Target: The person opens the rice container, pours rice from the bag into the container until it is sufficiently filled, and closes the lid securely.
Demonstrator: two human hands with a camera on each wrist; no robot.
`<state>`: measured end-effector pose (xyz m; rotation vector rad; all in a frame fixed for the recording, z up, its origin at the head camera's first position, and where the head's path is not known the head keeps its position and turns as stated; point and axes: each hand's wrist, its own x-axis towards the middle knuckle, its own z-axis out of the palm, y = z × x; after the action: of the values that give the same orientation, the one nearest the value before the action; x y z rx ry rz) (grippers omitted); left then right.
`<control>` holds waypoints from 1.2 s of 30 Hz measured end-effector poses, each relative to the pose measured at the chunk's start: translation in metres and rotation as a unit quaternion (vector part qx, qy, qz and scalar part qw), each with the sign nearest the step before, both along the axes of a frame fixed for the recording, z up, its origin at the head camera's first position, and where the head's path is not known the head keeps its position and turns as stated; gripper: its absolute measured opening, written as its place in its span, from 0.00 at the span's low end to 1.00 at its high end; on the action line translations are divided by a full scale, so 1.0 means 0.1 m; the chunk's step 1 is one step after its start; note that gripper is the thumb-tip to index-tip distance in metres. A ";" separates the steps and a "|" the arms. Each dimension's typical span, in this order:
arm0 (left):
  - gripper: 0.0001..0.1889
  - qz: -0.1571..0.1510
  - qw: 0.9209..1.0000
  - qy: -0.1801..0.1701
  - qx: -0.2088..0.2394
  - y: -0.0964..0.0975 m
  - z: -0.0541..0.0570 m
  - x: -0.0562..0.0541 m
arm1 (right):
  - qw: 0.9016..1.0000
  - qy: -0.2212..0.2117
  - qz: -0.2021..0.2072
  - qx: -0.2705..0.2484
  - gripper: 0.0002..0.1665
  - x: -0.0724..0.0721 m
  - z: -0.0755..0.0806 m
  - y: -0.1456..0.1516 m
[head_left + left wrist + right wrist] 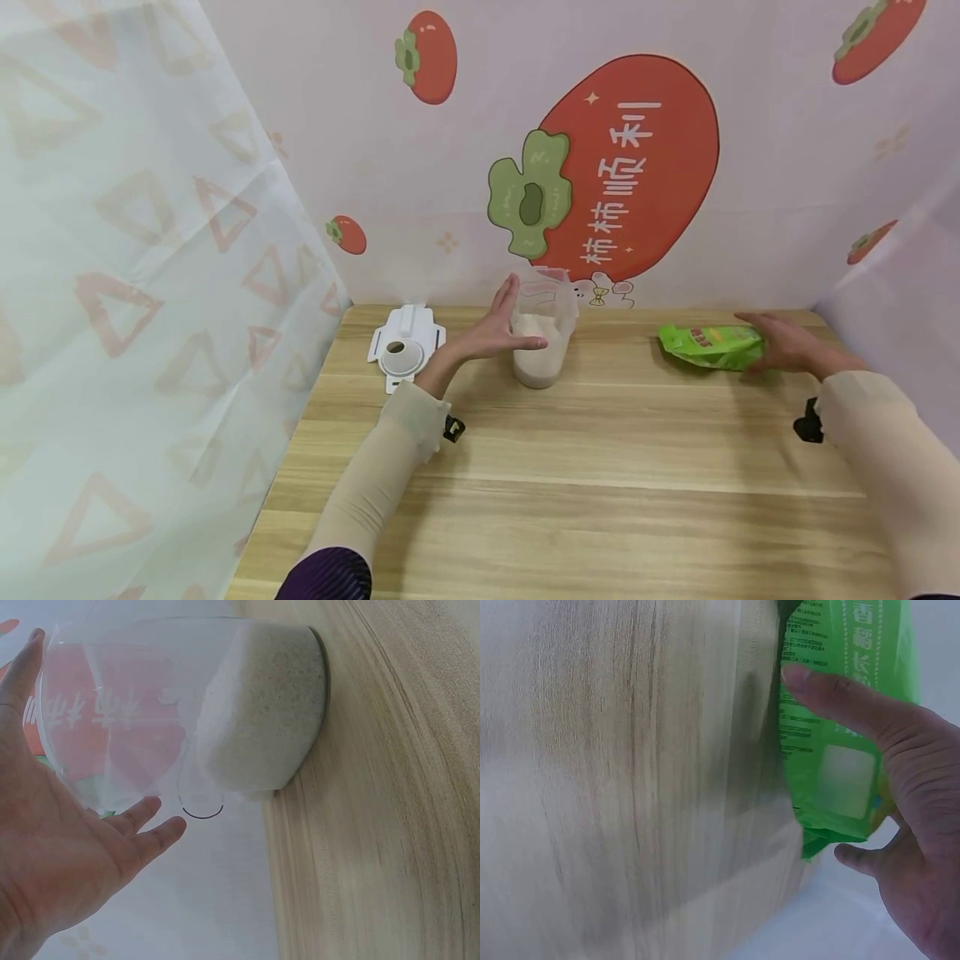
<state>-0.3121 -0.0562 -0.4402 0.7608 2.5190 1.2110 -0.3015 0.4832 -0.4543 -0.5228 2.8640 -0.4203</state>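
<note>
A clear plastic container (542, 354), partly filled with pale grains, stands upright at the back of the table. My left hand (495, 331) is beside it, thumb and fingers spread around its left side. The left wrist view shows the fingers loosely extended near the container wall (255, 705); contact is hard to tell. To the right, a green printed bag (708, 346) lies on the table. My right hand (783, 343) spans its right end, fingers spread. In the right wrist view the straight thumb (840, 697) lies across the bag (840, 765); some fingers are hidden behind it.
A white plastic piece (407, 346) with a round spout lies at the back left of the wooden table (555, 500). Behind the table stands a wall covering (450, 167) printed with persimmons. Another patterned sheet (135, 292) hangs along the left side.
</note>
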 end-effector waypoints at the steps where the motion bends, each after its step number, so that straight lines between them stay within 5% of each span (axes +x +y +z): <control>1: 0.69 0.000 1.000 -0.001 -0.001 0.00 0.00 0.00 | 1.000 -0.005 -0.001 0.000 0.69 0.00 0.01 0.00; 15: 0.69 0.004 1.000 0.005 -0.008 0.01 0.01 0.00 | 0.998 0.058 0.019 0.012 0.68 0.05 0.25 -0.18; 36: 0.68 -0.002 0.997 0.061 -0.050 -0.02 0.06 0.02 | 0.999 0.033 0.019 -0.037 0.68 -0.02 0.31 -0.77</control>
<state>-0.3106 -0.0584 -0.4339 0.8382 2.6508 1.0568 -0.3035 0.4062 -0.4230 -0.6139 2.9052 -0.5137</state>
